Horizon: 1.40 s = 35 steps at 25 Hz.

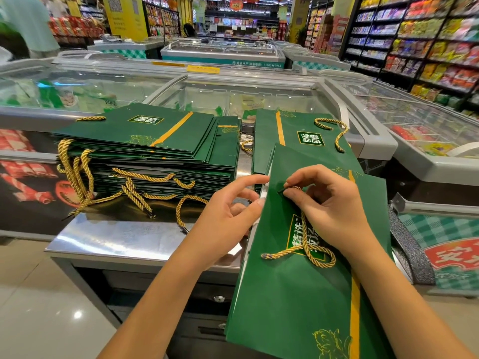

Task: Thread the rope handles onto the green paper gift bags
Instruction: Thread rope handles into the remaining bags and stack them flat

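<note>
At the near edge of the steel counter (pixel 116 239), a flat green gift bag (pixel 293 301) lies tilted between both hands. The left hand (pixel 228 211) grips the bag's left edge, thumb on its front face. The right hand (pixel 334 203) rests on the bag's upper part, thumb and forefinger pinching the dark tip of a gold rope handle (pixel 307 246); the rope's loose length loops across the printed label. A stack of bags (pixel 145 146) with hanging ropes lies to the left.
</note>
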Each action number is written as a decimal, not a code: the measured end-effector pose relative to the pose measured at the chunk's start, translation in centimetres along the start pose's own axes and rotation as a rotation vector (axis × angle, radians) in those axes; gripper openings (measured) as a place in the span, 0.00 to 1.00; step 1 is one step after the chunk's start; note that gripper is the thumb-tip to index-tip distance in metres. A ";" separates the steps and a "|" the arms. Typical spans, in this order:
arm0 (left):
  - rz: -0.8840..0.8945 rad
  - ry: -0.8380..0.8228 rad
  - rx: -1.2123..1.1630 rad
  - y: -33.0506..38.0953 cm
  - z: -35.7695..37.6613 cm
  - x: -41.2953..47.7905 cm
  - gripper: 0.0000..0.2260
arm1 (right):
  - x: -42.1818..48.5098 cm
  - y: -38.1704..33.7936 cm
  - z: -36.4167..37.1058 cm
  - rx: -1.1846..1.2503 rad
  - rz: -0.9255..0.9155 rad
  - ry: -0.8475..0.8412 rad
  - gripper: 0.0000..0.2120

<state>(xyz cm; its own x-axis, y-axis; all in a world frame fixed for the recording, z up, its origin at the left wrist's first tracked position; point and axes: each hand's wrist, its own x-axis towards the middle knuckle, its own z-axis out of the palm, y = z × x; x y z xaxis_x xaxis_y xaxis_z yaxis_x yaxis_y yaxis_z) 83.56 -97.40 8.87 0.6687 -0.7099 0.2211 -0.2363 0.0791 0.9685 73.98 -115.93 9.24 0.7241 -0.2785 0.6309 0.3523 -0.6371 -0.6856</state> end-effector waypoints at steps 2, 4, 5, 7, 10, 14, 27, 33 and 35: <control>0.006 0.001 0.007 -0.1 0.0 0.0 0.15 | -0.1 -0.1 0.0 0.019 -0.011 0.002 0.08; 0.011 0.000 0.006 -0.3 0.0 0.0 0.16 | -0.2 -0.3 -0.1 0.041 -0.011 0.009 0.07; 0.013 0.000 0.007 -0.3 0.0 0.1 0.16 | -0.2 -0.4 -0.1 0.052 -0.011 0.015 0.07; 0.021 0.000 0.015 -0.5 0.0 0.1 0.17 | -0.3 -0.7 -0.2 0.069 -0.010 0.026 0.06; 0.035 -0.007 0.033 -0.5 0.1 0.1 0.17 | -0.2 -0.8 0.0 0.083 -0.001 0.033 0.07; 0.064 0.004 0.077 -0.1 0.4 0.0 0.16 | 0.0 -0.6 0.0 0.069 -0.019 0.023 0.12; 0.077 0.011 0.184 -0.1 0.7 0.2 0.10 | 0.2 -0.7 0.3 -0.132 -0.100 -0.205 0.14; 0.053 0.104 0.179 0.1 0.7 0.4 0.05 | 0.1 -0.9 0.6 -0.182 -0.102 -0.202 0.13; -0.026 0.184 0.001 0.3 0.6 0.3 0.05 | 0.0 -1.1 0.8 -0.205 -0.104 -0.195 0.12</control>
<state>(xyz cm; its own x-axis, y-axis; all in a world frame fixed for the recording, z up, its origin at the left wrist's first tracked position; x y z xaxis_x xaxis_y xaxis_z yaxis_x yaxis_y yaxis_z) 83.29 -98.01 9.12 0.7920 -0.5719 0.2137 -0.2180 0.0622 0.9740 74.05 -114.69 9.68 0.7974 -0.0734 0.5990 0.3183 -0.7922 -0.5207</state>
